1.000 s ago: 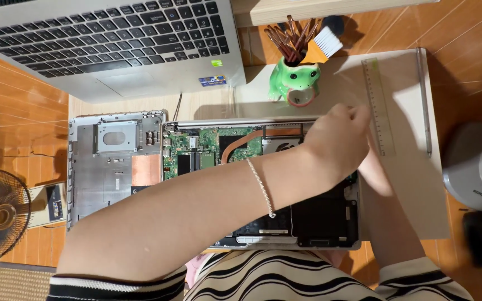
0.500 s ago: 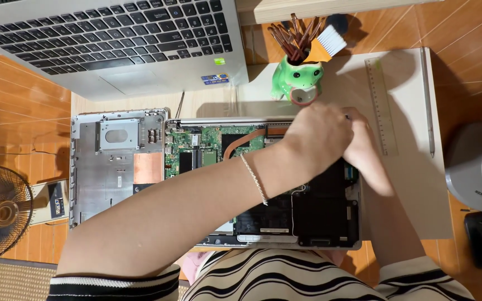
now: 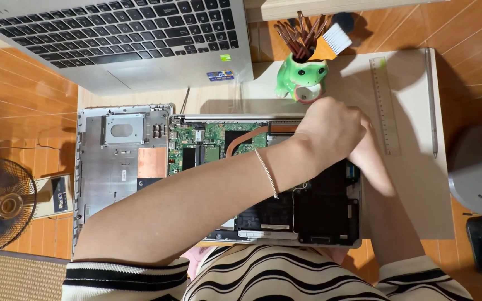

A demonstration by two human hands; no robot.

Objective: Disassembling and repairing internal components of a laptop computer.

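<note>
We find the opened laptop (image 3: 263, 184) at centre frame on the desk (image 3: 408, 212), circuit board and black battery exposed. Our left hand (image 3: 330, 134) lies curled over its upper right corner, covering our right hand (image 3: 372, 164) beneath; we cannot tell what either grips. The removed bottom cover (image 3: 121, 161) lies just left, and a green frog cup (image 3: 302, 75) stands just above the hands.

Both hands meet over the opened laptop (image 3: 263, 184) at its two o'clock corner: left hand (image 3: 330, 136) covers right hand (image 3: 372, 161). Green frog cup (image 3: 302, 78) stands at twelve o'clock.
</note>
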